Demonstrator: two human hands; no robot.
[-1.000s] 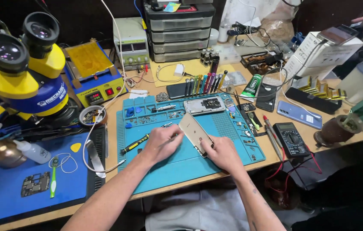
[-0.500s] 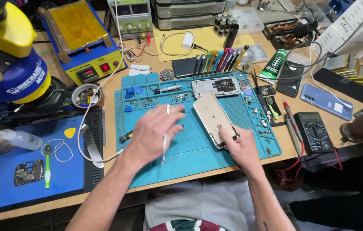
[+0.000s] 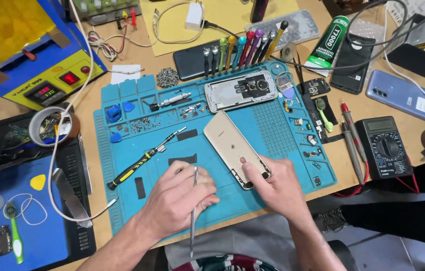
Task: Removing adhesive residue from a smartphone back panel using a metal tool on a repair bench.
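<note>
My left hand [image 3: 180, 200] is closed around thin metal tweezers [image 3: 194, 211], which run almost straight toward and away from me. My right hand [image 3: 278, 185] presses its forefinger on the near end of the gold phone back [image 3: 235, 146], fingers otherwise loose. The phone lies flat on the blue mat [image 3: 272, 125], long axis slanting from near right to far left. It looks pale gold and glossy. Farther off, the mat's small trays [image 3: 144, 123] hold screws, and an opened phone frame [image 3: 240, 90] lies flat.
</note>
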